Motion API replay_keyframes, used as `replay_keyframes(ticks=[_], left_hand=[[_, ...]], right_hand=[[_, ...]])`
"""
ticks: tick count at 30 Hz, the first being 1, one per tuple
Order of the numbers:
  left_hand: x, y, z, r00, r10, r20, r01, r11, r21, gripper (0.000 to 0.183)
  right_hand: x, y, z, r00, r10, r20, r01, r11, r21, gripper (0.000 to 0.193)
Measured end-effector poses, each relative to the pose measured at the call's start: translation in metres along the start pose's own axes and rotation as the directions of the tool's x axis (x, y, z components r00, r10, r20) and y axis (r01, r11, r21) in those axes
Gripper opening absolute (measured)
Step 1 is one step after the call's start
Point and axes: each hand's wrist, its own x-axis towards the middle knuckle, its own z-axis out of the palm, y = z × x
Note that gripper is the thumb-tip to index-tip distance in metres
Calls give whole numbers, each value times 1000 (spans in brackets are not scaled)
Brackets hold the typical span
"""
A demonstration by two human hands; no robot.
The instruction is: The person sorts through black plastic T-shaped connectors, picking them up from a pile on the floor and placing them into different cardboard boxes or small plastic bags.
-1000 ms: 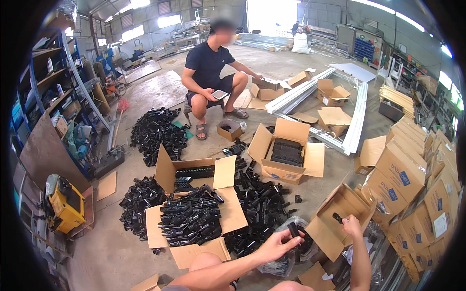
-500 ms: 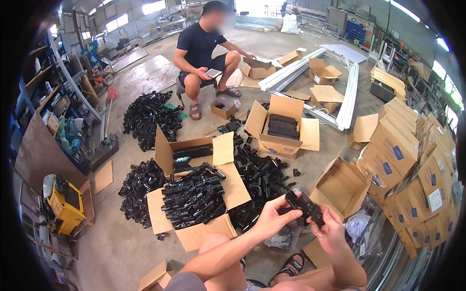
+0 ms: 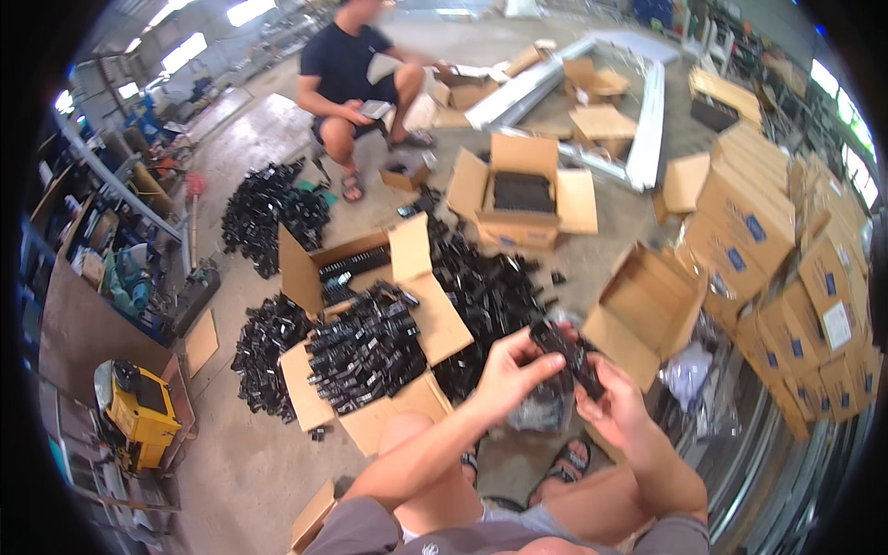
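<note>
Between both hands I hold a black plastic part (image 3: 568, 359), held tilted above my knees. My left hand (image 3: 514, 368) pinches its upper left end, thumb on top. My right hand (image 3: 612, 400) is closed around its lower right end. The part's exact kind I cannot make out; it has a blocky, bracket-like shape. Left of my hands, an open carton (image 3: 402, 421) is heaped with similar black parts (image 3: 363, 347). Beyond my hands lies another loose pile of black parts (image 3: 481, 291). An open brown box (image 3: 647, 310) stands just past my right hand.
A person (image 3: 347, 69) squats on a stool at the back, holding a pale flat device. An open carton (image 3: 525, 227) holds neatly stacked black parts. Stacked cartons (image 3: 740, 222) line the right side, beside long metal profiles (image 3: 754, 462). A yellow machine (image 3: 139, 416) stands at left.
My view has tilted downward, so the scene sits higher in the picture. The black part stays in both hands and has turned steeper, its right end lower.
</note>
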Motion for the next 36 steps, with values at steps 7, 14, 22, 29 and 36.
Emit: replay_keyframes(ticks=[7,14,22,29,36], left_hand=[[-8,-6,-3,997,24,-77,-20,999,50,50],[0,-9,-4,998,-45,-47,46,998,33,52],[-2,-6,-6,999,-22,-33,26,993,111,49],[0,-6,-2,987,-150,-63,145,986,-80,53],[-3,-7,-7,997,-43,-59,51,989,139,48]], right_hand=[[10,5,-1,978,-115,-176,13,868,-496,39],[13,15,-22,907,-418,45,336,656,-676,34],[7,4,-8,855,-497,151,347,331,-878,32],[11,9,-8,872,-476,111,338,423,-840,30],[10,10,-4,900,-424,99,285,400,-871,31]])
